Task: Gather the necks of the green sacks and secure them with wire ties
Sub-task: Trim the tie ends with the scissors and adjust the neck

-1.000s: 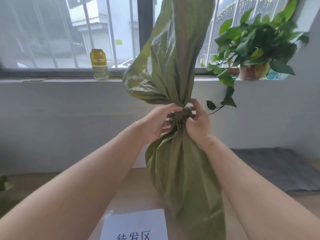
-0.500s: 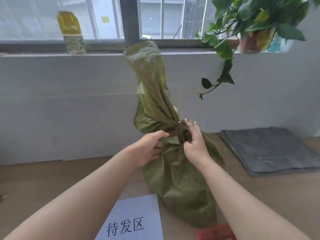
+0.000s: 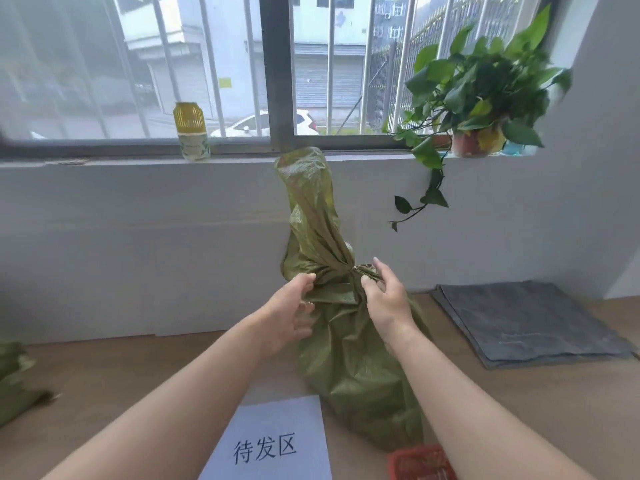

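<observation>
The green woven plastic sack [image 3: 356, 368] is standing on the wooden tabletop [image 3: 138, 368]. Its neck is already gathered into a tight waist between the two hands, and the loose top is rising above them. Whether a wire tie is binding that waist is too small to tell, but the neck is keeping its shape unaided, so this sack is looking nearly finished. A second green sack [image 3: 14, 379] is lying well beyond the left hand [image 3: 289, 310], which is resting its thumb on the sack's shoulder, fingers loosely curled, gripping nothing. The right hand [image 3: 386, 299] is spreading open, thumb touching fabric just below the waist.
</observation>
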The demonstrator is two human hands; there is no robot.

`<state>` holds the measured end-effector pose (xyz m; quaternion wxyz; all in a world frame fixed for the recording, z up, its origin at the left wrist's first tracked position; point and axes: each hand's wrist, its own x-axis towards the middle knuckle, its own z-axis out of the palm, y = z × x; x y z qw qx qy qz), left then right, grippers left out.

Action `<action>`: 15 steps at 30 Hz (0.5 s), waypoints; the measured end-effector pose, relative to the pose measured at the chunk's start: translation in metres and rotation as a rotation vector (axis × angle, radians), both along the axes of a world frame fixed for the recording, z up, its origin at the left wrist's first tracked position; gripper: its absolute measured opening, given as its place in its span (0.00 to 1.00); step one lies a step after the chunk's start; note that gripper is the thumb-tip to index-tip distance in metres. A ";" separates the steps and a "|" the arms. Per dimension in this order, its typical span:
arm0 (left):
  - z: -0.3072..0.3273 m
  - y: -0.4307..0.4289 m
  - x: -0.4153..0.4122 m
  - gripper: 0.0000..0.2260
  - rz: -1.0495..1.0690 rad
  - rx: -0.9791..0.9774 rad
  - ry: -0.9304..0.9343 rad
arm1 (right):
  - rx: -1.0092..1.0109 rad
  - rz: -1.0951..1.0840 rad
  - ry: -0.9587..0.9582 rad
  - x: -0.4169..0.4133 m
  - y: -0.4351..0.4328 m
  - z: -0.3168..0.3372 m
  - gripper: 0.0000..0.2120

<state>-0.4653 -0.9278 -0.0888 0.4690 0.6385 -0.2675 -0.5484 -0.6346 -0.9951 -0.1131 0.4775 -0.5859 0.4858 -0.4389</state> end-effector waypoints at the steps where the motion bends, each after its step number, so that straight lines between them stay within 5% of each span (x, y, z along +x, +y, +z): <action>1: 0.006 0.011 -0.002 0.24 0.012 -0.003 -0.008 | 0.007 0.012 -0.028 0.000 0.010 0.008 0.27; 7: 0.043 0.090 -0.019 0.18 0.115 -0.067 -0.030 | 0.003 0.084 -0.143 0.001 0.083 0.043 0.23; 15: 0.062 0.193 -0.014 0.26 0.210 -0.117 -0.063 | 0.027 0.118 -0.206 -0.006 0.179 0.078 0.24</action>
